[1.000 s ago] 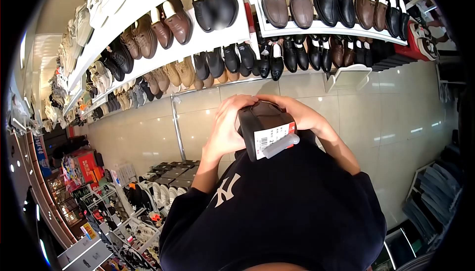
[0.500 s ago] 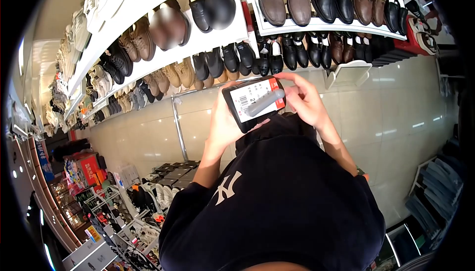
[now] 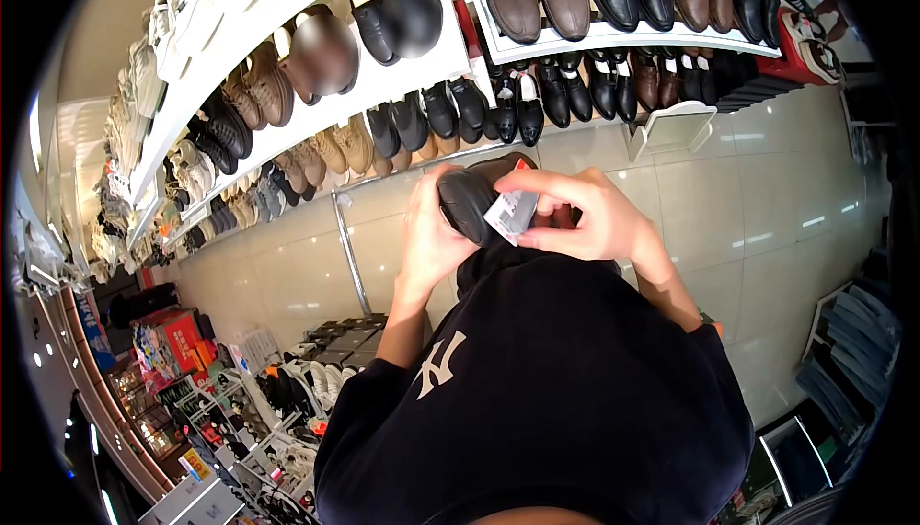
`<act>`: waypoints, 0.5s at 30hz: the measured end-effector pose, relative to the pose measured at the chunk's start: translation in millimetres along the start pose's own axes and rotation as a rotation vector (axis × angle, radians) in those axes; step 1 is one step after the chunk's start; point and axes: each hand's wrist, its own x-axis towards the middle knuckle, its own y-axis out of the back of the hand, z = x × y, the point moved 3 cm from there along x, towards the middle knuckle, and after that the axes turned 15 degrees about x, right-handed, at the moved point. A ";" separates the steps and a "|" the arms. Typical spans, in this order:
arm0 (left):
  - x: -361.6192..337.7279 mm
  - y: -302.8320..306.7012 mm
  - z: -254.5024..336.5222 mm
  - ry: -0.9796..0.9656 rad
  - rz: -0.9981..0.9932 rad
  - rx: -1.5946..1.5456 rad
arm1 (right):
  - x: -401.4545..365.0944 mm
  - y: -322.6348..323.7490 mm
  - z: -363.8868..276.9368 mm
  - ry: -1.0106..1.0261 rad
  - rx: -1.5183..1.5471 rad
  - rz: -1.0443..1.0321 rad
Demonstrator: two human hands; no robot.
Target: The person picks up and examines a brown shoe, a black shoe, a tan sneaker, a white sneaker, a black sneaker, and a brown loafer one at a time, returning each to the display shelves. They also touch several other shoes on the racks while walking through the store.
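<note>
Black shoe | in left hand | right hand pinching tag

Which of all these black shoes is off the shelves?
The black shoe in front of the chest: the left hand grips it and the right hand pinches its white tag. The rest sit on the wall shelves.

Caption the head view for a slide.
Left hand cradles a black shoe while right hand pinches its white tag, shoe shelves beyond.
</note>
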 end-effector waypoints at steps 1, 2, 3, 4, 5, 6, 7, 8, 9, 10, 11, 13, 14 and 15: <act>-1.5 -0.1 -2.8 -0.005 0.014 0.029 | 0.4 1.1 -2.4 -0.001 0.001 -0.002; -3.7 -2.3 -6.8 0.037 -0.008 -0.006 | 0.5 1.8 -6.7 0.003 -0.029 -0.029; -3.9 -1.9 -6.2 0.037 -0.009 -0.006 | 0.6 1.7 -8.8 0.007 -0.060 -0.054; -3.7 -1.2 -5.2 0.054 -0.014 -0.019 | 0.4 1.2 -7.7 0.037 -0.088 -0.015; -3.5 -0.8 -4.9 0.071 -0.020 -0.032 | -1.2 0.7 -0.8 0.036 -0.089 -0.014; -3.6 -1.0 -5.0 0.070 -0.020 -0.033 | -2.6 -0.2 6.3 0.071 -0.094 -0.029; -3.9 -1.7 -6.7 0.120 -0.030 -0.078 | -2.9 -1.0 8.4 0.105 -0.099 -0.044; -4.2 -2.3 -8.4 0.170 -0.041 -0.122 | -5.2 -0.5 7.1 0.032 -0.057 -0.049; -4.1 -2.4 -8.5 0.169 -0.042 -0.122 | -6.0 -1.2 6.0 0.032 -0.058 -0.047; -3.6 -2.1 -8.3 0.164 -0.048 -0.150 | -6.8 -0.2 6.0 0.005 -0.007 0.009; -2.8 -1.5 -7.8 0.160 -0.053 -0.177 | -7.4 0.4 6.4 -0.021 0.044 0.065; -1.4 -0.2 -6.2 0.126 -0.038 -0.192 | -9.9 -1.8 9.2 -0.013 0.065 0.091; -2.8 -3.1 -11.2 0.119 -0.043 -0.214 | -11.6 0.7 8.4 -0.036 0.122 0.167; -3.3 -4.6 -13.9 0.110 -0.048 -0.236 | -13.3 3.5 8.1 -0.059 0.179 0.244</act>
